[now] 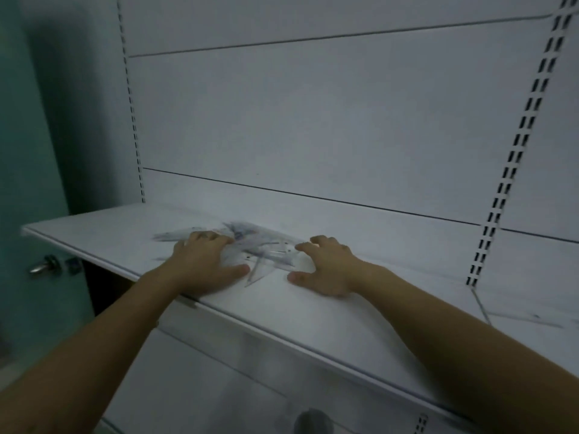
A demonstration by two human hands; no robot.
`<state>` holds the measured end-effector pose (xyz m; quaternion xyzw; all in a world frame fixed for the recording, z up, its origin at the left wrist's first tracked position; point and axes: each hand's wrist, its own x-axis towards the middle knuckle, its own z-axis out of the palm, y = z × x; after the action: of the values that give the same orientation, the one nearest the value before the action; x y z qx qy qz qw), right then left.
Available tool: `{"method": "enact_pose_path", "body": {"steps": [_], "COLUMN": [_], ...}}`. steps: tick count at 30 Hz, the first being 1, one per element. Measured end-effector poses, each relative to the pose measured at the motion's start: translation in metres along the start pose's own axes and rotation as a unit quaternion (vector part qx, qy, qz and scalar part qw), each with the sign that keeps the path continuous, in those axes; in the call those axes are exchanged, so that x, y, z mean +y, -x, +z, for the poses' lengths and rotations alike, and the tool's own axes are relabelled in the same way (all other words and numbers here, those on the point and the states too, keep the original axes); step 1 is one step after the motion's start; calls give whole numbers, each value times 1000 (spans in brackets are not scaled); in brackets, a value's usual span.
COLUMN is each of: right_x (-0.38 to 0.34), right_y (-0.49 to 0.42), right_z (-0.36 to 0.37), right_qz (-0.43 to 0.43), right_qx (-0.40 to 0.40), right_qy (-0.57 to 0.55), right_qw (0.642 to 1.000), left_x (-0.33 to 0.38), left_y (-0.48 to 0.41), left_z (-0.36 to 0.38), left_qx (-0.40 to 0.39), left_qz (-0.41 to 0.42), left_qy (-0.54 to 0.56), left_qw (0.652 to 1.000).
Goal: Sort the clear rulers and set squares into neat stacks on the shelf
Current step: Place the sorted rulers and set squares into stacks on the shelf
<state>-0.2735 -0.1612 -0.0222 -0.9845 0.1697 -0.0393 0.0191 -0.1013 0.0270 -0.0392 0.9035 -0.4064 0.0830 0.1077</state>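
- Clear rulers and set squares (250,249): you've got them in one jumbled, overlapping heap on the white shelf (313,311), between your two hands. No neat stack shows yet.
- Your left hand (203,261) lies flat on the heap's left end, fingers spread, grip not closed on anything.
- Your right hand (326,267) rests at the right edge, fingers curled loosely, touching the pile but pinching nothing.
- The blur hides how many pieces there are.
- Far right, another clear piece (513,317) lies apart on the shelf.
- By my reckoning, the sorting has barely begun: separating by type and squaring up all remain.

white shelf (109,236), jumbled clear rulers (263,245)
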Motion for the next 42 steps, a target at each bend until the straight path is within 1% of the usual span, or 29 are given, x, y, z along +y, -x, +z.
{"method": "enact_pose_path", "body": {"steps": [2, 4, 7, 10, 13, 21, 24, 26, 29, 32, 33, 36, 39, 42], "right_x": [-10, -15, -19, -21, -19, -19, -14, -13, -17, -14, -10, 16, 50, 86], "right_y": [-13, -26, -42, -45, -41, -34, -32, -31, -28, -21, -18, 1, 32, 71], "right_z": [9, 12, 13, 21, 23, 23, 22, 19, 7, -10, -17, -34, -43, -45], "right_qz": [2, 6, -5, -25, -25, 6, 4, 13, 27, 49, 58, 81, 115, 169], "right_qx": [-18, -34, -46, -14, 36, 83, 130, 157, 169, 177, 180, 176, 190, 210], "right_qy": [-24, -35, -43, -104, -134, -237, -256, -270, -308, -389, -400, -379, -380, -403], "right_qw": [1000, 999, 998, 994, 990, 968, 958, 950, 936, 903, 897, 905, 898, 875], "left_x": [-6, -7, -10, -13, -11, -9, -10, -12, -9, -6, -5, 5, 37, 87], "left_y": [-6, -9, -11, -8, -4, -5, -3, -2, 0, 2, 2, 1, -6, -13], "left_z": [6, 13, 20, 23, 22, 19, 20, 21, 21, 16, 14, 9, 7, 5], "left_qx": [-13, -19, 5, 56, 87, 102, 109, 128, 154, 171, 177, 179, 163, 140], "left_qz": [-6, -13, -14, -5, -8, -9, -6, 6, 26, 46, 49, 57, 101, 160], "left_qy": [-10, 19, 63, 89, 95, 101, 81, 100, 151, 165, 169, 189, 222, 258], "left_qw": [1000, 1000, 998, 994, 992, 990, 991, 987, 976, 970, 968, 964, 956, 943]}}
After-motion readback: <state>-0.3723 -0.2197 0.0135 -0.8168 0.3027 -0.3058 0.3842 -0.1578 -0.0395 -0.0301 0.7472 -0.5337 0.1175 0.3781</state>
